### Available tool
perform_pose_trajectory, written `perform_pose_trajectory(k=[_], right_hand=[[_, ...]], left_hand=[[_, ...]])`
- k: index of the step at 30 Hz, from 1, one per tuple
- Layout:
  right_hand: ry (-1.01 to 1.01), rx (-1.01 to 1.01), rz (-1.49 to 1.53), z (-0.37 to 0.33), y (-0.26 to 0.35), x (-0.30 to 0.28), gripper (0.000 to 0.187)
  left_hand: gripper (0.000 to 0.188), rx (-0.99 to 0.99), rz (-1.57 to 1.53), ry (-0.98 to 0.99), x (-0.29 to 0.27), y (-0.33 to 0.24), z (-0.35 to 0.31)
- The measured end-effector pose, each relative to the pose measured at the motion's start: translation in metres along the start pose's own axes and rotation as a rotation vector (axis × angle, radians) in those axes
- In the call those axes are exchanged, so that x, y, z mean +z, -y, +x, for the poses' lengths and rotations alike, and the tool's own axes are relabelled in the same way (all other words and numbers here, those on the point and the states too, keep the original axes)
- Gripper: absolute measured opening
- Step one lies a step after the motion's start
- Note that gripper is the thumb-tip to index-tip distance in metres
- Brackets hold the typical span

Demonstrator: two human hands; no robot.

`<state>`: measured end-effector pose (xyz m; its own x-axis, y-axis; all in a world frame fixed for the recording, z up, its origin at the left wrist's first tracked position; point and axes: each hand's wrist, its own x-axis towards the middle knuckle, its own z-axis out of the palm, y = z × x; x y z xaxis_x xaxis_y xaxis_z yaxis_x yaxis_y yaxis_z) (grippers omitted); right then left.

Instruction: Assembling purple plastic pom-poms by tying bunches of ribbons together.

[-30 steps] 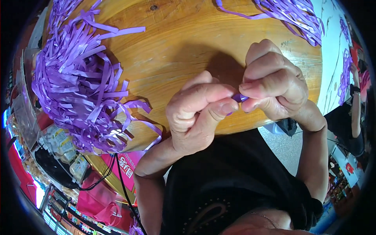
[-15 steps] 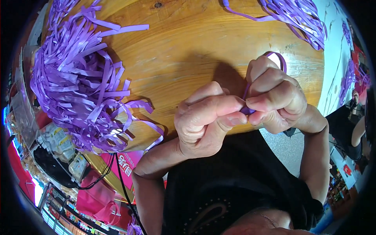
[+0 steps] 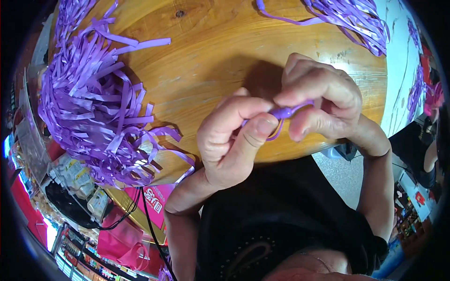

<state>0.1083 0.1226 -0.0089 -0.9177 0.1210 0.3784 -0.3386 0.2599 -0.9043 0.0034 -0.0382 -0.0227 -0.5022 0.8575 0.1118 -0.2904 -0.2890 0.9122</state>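
From my remote station I read the left hand (image 3: 230, 144) as clamped: thumb and forefinger pinch one end of the ribbon (image 3: 283, 113). The right hand (image 3: 326, 100) stands with thumb and forefinger tips apart; whether its curled fingers hold the strip, I cannot tell. Half a second ago both hands were pinching, nearly touching, and hid most of the ribbon. Now I see its thick, knot-like part exposed between them, above the table (image 3: 201, 51). A strip runs toward the right hand; a small loop hangs below. Earlier, a loop stood behind the right hand. The pile (image 3: 89, 103) at left and the bundle (image 3: 354, 23) at upper right remain in place.
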Motion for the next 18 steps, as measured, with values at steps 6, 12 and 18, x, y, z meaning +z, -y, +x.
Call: perform_pose_trajectory(k=[6,12,18], right_hand=[[-0.086,0.141,-0.049,0.004,0.009,0.003,0.051],[-0.101,-0.039,-0.325,0.004,0.007,0.001,0.039],[-0.102,-0.078,-0.339,0.004,0.013,-0.002,0.026]], left_hand=[[0.015,-0.142,-0.119,-0.078,0.009,-0.008,-0.002],[0.022,-0.095,-0.066,-0.041,0.003,-0.001,-0.003],[0.033,-0.103,0.063,-0.040,0.000,0.001,-0.003]])
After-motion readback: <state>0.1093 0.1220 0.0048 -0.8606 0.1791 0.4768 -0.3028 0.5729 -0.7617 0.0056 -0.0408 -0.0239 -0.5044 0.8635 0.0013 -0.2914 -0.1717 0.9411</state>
